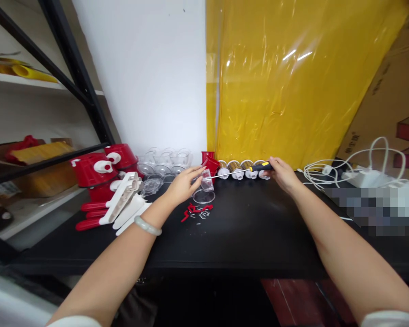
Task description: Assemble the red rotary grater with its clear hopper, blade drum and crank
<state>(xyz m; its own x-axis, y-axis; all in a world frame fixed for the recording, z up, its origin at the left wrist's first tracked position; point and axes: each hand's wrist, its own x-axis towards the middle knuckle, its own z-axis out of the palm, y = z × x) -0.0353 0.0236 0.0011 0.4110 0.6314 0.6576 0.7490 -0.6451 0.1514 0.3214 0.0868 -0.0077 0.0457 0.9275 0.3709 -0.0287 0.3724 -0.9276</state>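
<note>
Nearest the camera, a pale bracelet (pixel 147 225) is sitting on the left wrist. Just below the left hand (pixel 182 186), small red clips (pixel 194 211) are lying loose on the black tabletop (pixel 259 227).

The left fingers (pixel 194 175) are closing around the clear plastic part (pixel 207 184), steadying it upright on its round base, which is resting on the tabletop. To their right, the right hand (pixel 282 175) is wrapping its fingers (pixel 274 165) narrowly around the black-and-yellow handle of the screwdriver (pixel 245 170).

The screwdriver's long axis is running almost level from right to left. Its tip is pointing at the clear part and dipping slightly towards the left fingertips. Whether it is touching cannot be told.

To do this well, the left hand should probably be pinning the base flat while the right is lining the shaft straight with the screw, pressing gently so the thin plastic is not cracking.

Beyond the fingers, gold-banded rollers (pixel 236 169) and a red cup (pixel 209 160) are standing by the wall.
</note>
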